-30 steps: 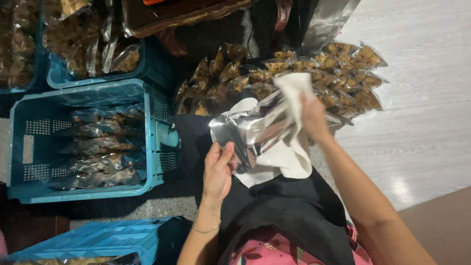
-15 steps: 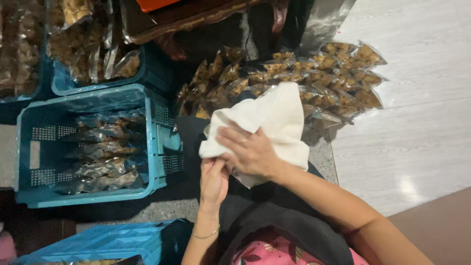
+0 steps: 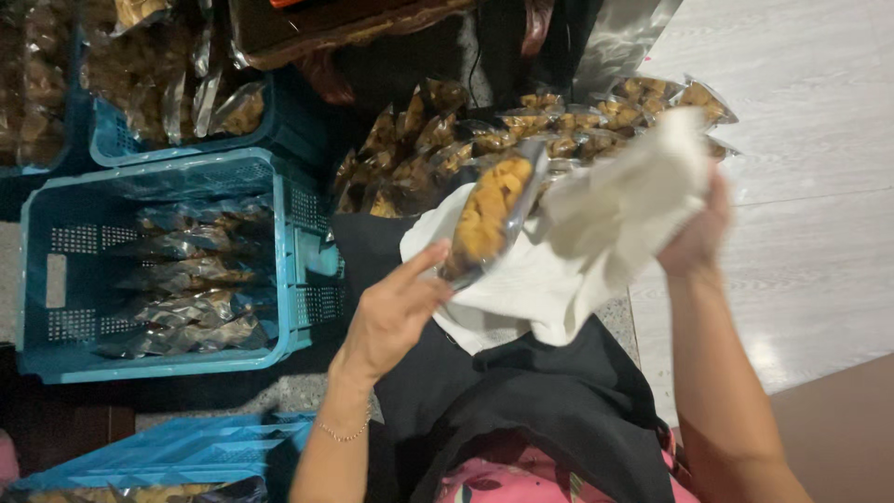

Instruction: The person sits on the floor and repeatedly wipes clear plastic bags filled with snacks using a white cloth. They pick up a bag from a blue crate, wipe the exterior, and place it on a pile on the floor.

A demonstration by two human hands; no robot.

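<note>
My left hand holds a clear pouch of yellow-brown snacks by its lower end, tilted up over my lap. My right hand grips a white cloth that drapes from the hand down under and beside the pouch. A black apron covers my lap below both hands.
A teal crate at left holds several filled pouches. Another teal crate behind it holds more. A pile of snack pouches lies on the floor ahead. A third teal crate sits at the bottom left. Pale floor lies at right.
My right hand has swung from the middle out to the right with the cloth. The pouch, covered by the cloth half a second ago, now shows in my left hand.
</note>
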